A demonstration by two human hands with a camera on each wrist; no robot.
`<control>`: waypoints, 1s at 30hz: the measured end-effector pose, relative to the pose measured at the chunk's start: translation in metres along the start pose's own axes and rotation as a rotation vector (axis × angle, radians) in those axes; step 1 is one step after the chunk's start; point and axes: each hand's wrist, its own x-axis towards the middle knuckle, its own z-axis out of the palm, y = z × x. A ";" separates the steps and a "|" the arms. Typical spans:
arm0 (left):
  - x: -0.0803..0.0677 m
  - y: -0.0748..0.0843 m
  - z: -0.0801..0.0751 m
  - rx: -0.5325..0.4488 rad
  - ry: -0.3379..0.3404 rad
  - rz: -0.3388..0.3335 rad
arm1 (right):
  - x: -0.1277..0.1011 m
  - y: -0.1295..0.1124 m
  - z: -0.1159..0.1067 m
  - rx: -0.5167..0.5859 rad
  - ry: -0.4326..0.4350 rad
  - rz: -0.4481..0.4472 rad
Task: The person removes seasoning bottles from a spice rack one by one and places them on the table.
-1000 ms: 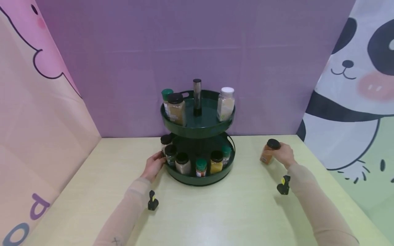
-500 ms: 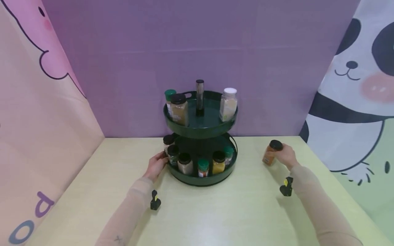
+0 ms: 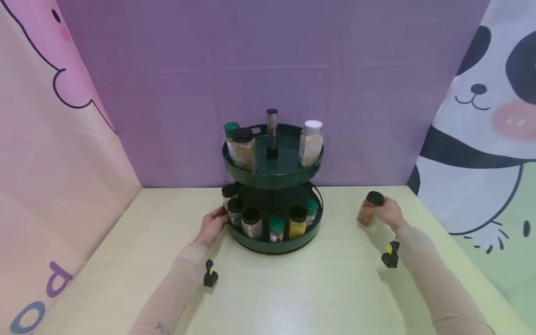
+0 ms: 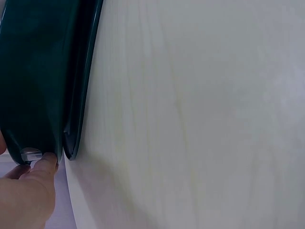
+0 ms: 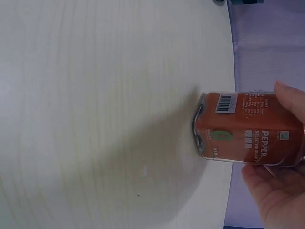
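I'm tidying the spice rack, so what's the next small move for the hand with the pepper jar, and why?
Probably lift the pepper jar in the right hand toward the upper tray: it has open space between its jars, and the left hand steadies the lower tray's rim.

The pepper jar [image 5: 248,129] gripped in the right hand [image 5: 279,191] carries the only clear print: the word "PEPPER" in white capitals down its red label, with a smaller line beside it too blurred to read, and a barcode on a white patch nearer the fingertips. On the pink panel [image 3: 37,298] far out beyond the left hand [image 3: 211,226], large letters show, reading roughly "o" and "p". Labels on the rack's jars are too small to read.
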 end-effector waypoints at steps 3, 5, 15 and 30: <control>0.000 0.000 0.000 -0.003 -0.002 0.002 | 0.001 0.000 -0.002 0.010 -0.001 -0.010; -0.001 0.000 0.000 -0.002 -0.001 0.002 | 0.001 -0.001 -0.004 0.007 -0.001 -0.008; -0.001 -0.001 0.000 0.002 -0.009 0.008 | 0.001 -0.008 -0.015 -0.092 -0.025 0.002; -0.001 -0.002 0.001 0.007 0.000 0.015 | 0.001 -0.030 -0.028 -0.109 -0.051 0.012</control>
